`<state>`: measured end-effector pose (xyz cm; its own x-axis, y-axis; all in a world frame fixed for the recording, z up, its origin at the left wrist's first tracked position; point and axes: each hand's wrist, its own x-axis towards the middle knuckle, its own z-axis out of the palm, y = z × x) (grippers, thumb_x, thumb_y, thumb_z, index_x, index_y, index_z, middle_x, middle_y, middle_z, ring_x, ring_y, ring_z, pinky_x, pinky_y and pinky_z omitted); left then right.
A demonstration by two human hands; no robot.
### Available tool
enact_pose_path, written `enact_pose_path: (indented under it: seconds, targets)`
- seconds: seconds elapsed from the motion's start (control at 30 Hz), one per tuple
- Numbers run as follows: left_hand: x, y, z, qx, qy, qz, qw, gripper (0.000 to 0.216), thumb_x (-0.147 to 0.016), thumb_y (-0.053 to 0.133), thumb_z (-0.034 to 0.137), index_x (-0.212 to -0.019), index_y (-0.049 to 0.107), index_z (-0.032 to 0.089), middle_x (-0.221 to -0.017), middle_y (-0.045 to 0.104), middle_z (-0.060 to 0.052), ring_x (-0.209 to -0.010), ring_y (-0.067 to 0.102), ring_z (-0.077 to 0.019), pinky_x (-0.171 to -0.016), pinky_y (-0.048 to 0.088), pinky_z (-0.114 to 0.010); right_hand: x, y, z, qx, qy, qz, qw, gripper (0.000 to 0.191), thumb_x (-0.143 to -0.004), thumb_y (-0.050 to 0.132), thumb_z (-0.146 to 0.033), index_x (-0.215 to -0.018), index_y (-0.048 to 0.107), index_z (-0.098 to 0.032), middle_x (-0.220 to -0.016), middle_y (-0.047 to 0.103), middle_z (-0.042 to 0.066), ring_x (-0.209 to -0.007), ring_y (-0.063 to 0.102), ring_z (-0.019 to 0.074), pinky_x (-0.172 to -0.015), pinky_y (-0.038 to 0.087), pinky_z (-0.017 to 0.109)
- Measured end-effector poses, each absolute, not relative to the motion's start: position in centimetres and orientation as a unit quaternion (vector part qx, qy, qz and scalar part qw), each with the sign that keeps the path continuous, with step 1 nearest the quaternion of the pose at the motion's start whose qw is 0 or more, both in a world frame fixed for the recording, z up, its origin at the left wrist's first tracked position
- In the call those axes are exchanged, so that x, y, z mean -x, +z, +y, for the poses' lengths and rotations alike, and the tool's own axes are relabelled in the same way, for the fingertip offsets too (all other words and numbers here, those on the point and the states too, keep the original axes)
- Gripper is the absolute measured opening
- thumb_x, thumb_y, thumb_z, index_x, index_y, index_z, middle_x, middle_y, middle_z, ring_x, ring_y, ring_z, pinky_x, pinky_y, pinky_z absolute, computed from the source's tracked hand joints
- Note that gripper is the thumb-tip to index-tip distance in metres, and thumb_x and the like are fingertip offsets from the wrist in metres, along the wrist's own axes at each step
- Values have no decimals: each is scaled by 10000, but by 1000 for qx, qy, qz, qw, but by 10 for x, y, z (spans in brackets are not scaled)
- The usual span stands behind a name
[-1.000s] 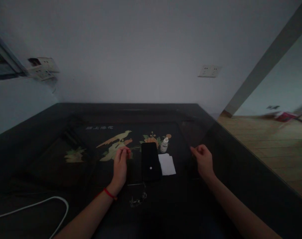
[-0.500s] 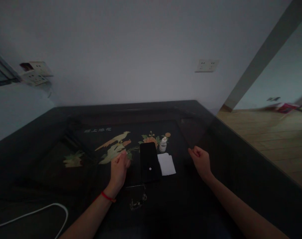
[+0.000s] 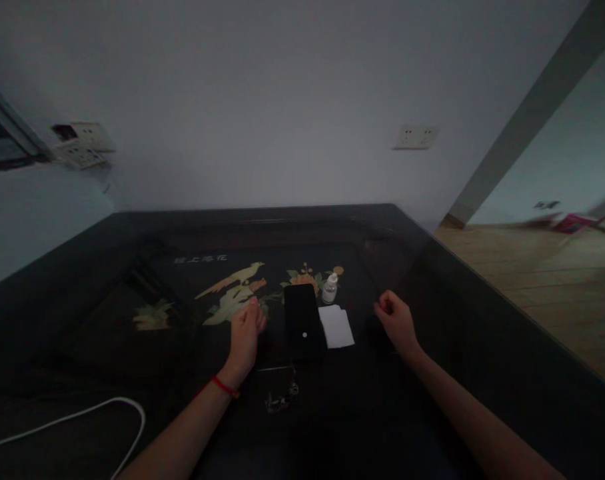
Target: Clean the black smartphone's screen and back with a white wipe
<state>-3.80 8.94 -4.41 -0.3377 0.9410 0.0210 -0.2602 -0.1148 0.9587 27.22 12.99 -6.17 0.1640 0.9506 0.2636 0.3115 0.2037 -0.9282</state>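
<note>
My left hand (image 3: 246, 333), with a red string on its wrist, rests as a loose fist on the dark table (image 3: 372, 413). Just to its right lies a black phone-like slab (image 3: 301, 313) with a white dot near its lower end. Beside the slab are a folded white paper (image 3: 337, 327) and, behind that, a small clear bottle (image 3: 329, 289) with a white cap, standing upright. To the right of the paper, my right hand (image 3: 397, 324) is curled closed, apart from the objects. I see nothing held in either fist. Below the slab lies a thin shiny metal piece (image 3: 282, 399), too dim to name.
A white cable (image 3: 107, 403) curves over the table's left front. The tabletop bears a bird-and-flower picture (image 3: 232, 293). Behind stands a pale wall with a socket (image 3: 416, 137); more sockets (image 3: 90, 137) are at left. Wooden floor (image 3: 532, 273) shows beyond the right edge.
The view has shifted slightly. My right hand has moved a little inward, with its fingers still curled. My left hand remains a fist beside the black slab.
</note>
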Motion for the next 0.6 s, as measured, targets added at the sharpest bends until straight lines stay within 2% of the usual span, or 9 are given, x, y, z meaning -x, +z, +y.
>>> enact_pose_path:
  seconds: [0.07, 0.13, 0.23, 0.43, 0.6]
  targets:
    - [38, -45, 89, -357, 656, 487, 453, 547, -771, 579, 584, -525, 269, 206, -483, 185, 103, -422, 156, -41, -394, 159, -185, -271, -59, 129, 524, 341, -552, 552, 249, -863, 612, -321, -720, 491, -157, -654, 451, -63, -521, 407, 61, -491, 372, 196]
    - [37, -45, 89, -363, 653, 488, 451, 549, -781, 572, 574, -513, 266, 205, -477, 185, 101, -424, 157, -43, -396, 165, -189, -267, -53, 126, 482, 390, -533, 576, 349, -787, 670, -316, -656, 369, -199, -601, 352, -84, -504, 327, 66, -475, 317, 195]
    - [37, -44, 88, -365, 650, 490, 451, 545, -786, 582, 553, -505, 272, 202, -473, 192, 98, -426, 161, -44, -398, 170, -192, -262, -38, 118, 412, 478, -511, 583, 462, -707, 689, -343, -657, 243, -235, -568, 247, -93, -493, 250, 87, -462, 275, 213]
    - [37, -42, 87, -368, 649, 491, 450, 537, -781, 602, 528, -500, 288, 196, -483, 203, 94, -437, 180, -48, -409, 182, -195, -259, -14, 103, 312, 614, -485, 539, 482, -663, 694, -366, -653, 230, -239, -550, 211, -89, -482, 218, 96, -459, 272, 239]
    - [37, -43, 88, -378, 642, 496, 446, 529, -802, 580, 515, -505, 276, 200, -487, 200, 92, -443, 172, -52, -418, 168, -206, -258, -16, 101, 295, 639, -467, 536, 556, -676, 732, -360, -639, 193, -229, -527, 191, -101, -456, 160, 77, -427, 193, 226]
